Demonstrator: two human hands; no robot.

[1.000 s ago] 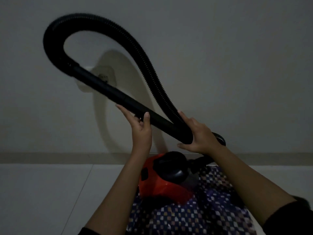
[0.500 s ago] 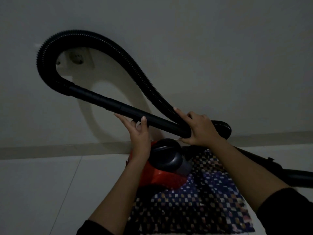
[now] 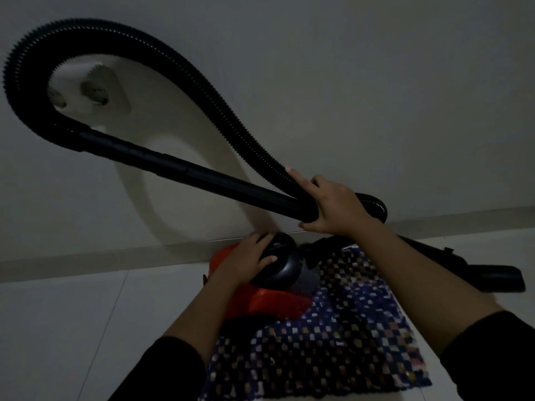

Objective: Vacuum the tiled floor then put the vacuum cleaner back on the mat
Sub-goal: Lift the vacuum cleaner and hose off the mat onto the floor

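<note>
Currently gripping the near end of the rigid tube with the right hand, at the crossing with the hose. Curled round both, thumb underneath, index laid straight along the hose. Resting the left hand on the black top cap of the vacuum cleaner, with fingers and thumb curved over the cap. Reads as a light hold, not a hard clamp.

Placing the cleaner's red body directly under the left hand, below and left of the right hand. Already seated on the mat, at the mat's end farthest from the wrists, with the rest of the mat spread beneath both forearms.

Key relation: tube's long axis slanting from the right hand up and away, past the outer side of the left hand, then hose looping overhead and back down to the right hand. Left hand much nearer the body, so right hand sole carrier of tube and loop.

Judging body parked, tube and hose not yet down. Probably calls for lowering the right hand toward the left, down beside the body. Risk: springy loop kicking back or sliding off the mat.

Also noting a floor nozzle beyond the right forearm on the tiled floor, and a wall socket framed inside the loop.
</note>
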